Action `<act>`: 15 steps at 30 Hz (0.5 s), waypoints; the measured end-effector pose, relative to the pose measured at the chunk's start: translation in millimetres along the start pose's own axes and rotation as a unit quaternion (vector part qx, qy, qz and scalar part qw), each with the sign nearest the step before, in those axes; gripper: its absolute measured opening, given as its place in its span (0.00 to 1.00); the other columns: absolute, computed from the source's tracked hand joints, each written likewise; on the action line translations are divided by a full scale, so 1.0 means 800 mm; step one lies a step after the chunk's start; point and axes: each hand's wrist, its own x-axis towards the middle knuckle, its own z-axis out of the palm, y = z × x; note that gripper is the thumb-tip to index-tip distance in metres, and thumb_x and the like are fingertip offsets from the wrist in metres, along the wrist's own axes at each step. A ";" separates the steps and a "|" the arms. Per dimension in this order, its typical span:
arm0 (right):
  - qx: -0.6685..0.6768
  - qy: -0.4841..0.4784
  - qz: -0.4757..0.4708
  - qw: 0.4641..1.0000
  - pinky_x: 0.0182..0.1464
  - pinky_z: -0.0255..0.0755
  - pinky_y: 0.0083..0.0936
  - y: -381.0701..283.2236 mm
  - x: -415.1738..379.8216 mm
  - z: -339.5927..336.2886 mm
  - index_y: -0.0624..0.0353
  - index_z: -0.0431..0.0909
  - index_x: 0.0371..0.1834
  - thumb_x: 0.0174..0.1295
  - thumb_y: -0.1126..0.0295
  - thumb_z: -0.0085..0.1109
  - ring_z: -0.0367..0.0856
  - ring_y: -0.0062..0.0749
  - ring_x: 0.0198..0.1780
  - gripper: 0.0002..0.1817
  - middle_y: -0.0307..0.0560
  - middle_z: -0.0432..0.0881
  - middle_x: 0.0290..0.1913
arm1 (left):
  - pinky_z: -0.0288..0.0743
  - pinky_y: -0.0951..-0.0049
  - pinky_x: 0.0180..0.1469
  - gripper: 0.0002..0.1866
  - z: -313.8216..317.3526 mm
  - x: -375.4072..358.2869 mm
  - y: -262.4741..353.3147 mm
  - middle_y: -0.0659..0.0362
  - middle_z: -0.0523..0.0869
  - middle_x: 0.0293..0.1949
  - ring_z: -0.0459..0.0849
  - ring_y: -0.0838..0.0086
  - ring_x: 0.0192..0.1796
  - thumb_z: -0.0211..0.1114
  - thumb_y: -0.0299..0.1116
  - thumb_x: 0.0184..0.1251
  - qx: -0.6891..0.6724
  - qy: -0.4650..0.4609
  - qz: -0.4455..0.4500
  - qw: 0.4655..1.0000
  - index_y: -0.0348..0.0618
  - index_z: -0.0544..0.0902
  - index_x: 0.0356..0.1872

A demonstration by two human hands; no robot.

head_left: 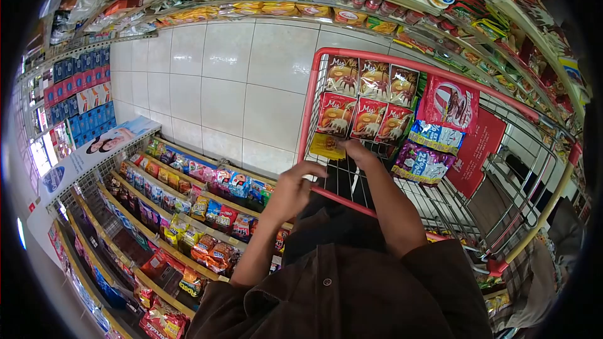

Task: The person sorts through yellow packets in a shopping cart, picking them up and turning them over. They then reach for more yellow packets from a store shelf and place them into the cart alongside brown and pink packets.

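Observation:
A small yellow packet (325,147) lies at the near left end of the shopping cart (308,107), with the fingers of my right hand (358,153) closed on its right edge. Beside the cart's red rim, my left hand (294,189) hovers with loosely curved fingers apart and nothing in them. Just beyond the yellow packet are red packets (334,115) in a row, and behind them a row of brown packets (374,80). To the right lie a purple bag (422,163), a blue bag (438,136) and a large pink-red bag (449,103).
Low tiered racks of snack packets (217,213) stand close on my left. Tall shelves of jars and sachets (352,16) run along the far side, across a tiled floor (220,81). Another person's checkered clothing (531,276) shows near the cart's yellow handle (540,213).

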 end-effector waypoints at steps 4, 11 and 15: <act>-0.162 0.047 0.026 0.985 0.56 0.70 0.37 -0.012 -0.003 -0.002 0.70 0.73 0.57 0.62 0.53 0.54 0.80 0.48 0.54 0.30 0.63 0.80 0.53 | 0.78 0.70 0.43 0.16 -0.021 -0.053 -0.044 0.54 0.85 0.41 0.84 0.72 0.41 0.47 0.12 0.57 -0.102 0.143 -0.149 0.973 0.36 0.79 0.41; -0.514 0.090 -0.209 0.827 0.56 0.74 0.42 -0.066 -0.101 0.032 0.58 0.66 0.63 0.53 0.56 0.62 0.80 0.53 0.53 0.34 0.61 0.82 0.47 | 0.75 0.73 0.40 0.15 0.032 -0.205 -0.213 0.55 0.85 0.37 0.83 0.71 0.37 0.45 0.15 0.55 -0.068 0.214 -0.298 0.928 0.35 0.78 0.39; -0.575 0.093 -0.188 0.791 0.53 0.75 0.41 -0.072 -0.094 0.028 0.53 0.76 0.55 0.56 0.59 0.60 0.81 0.51 0.51 0.23 0.52 0.83 0.44 | 0.76 0.72 0.40 0.14 0.103 -0.301 -0.289 0.55 0.84 0.37 0.83 0.71 0.37 0.46 0.16 0.55 -0.064 0.212 -0.310 0.924 0.34 0.78 0.39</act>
